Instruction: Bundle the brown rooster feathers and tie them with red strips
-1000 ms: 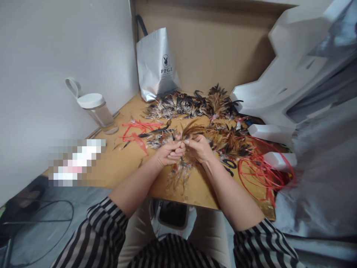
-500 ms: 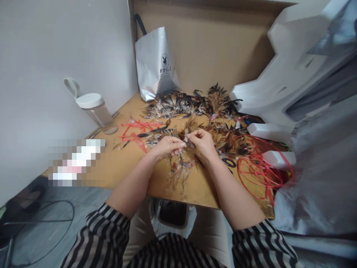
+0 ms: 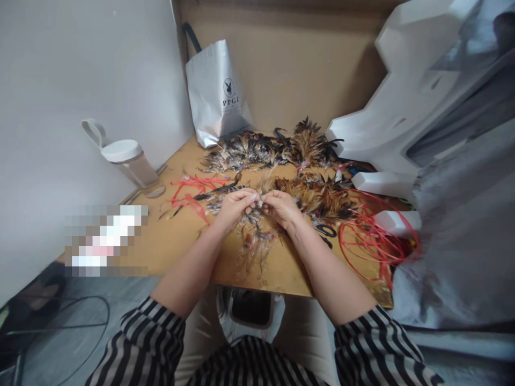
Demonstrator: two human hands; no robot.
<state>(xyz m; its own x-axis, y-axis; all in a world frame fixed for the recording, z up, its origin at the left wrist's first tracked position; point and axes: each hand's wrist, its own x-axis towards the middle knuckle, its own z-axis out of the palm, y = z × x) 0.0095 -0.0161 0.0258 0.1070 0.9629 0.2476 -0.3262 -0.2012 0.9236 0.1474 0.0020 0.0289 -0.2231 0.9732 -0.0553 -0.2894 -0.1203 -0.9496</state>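
Observation:
My left hand (image 3: 235,206) and my right hand (image 3: 281,206) meet fingertip to fingertip over the wooden table (image 3: 173,236). Both pinch a small bunch of brown feathers (image 3: 259,201) between them. Under my hands lies a loose scatter of feathers (image 3: 255,246) near the table's front edge. A larger heap of brown and black feathers (image 3: 317,195) spreads to the right of my right hand, and another pile of feathers (image 3: 273,147) lies further back.
Red strings (image 3: 193,190) lie to the left, and a tangle of red cord (image 3: 370,241) to the right. Black scissors (image 3: 325,231) rest by my right wrist. A lidded clear jar (image 3: 129,163), a silver bag (image 3: 215,91) and white foam pieces (image 3: 386,185) ring the table.
Both hands have lowered slightly and drawn closer to the table, with the feather tuft they held up now smaller between the fingertips. The view has shifted a little to the right.

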